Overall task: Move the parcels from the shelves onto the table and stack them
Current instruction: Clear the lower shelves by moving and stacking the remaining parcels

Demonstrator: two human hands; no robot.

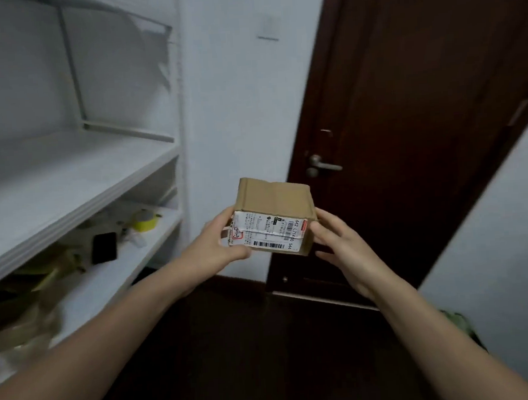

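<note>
Right of the white shelves (pixel 78 168), 1 cardboard parcel (pixel 275 208) is in the air, on no shelf. The left hand (pixel 216 244) grips its left end; the right hand (pixel 344 250), spread open, touches its right side. I judge this the carrying step; next, a turn to find the table, not visible here.

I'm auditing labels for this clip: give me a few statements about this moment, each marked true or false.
1. The cardboard parcel is held in the air, off the shelves. True.
2. The left hand is empty. False: it grips the parcel's left end.
3. The parcel's shipping label faces the camera. True.
4. The yellow tape roll sits on top of the parcel. False: it lies on the lower shelf.
5. The right hand touches the parcel's right side. True.
</note>
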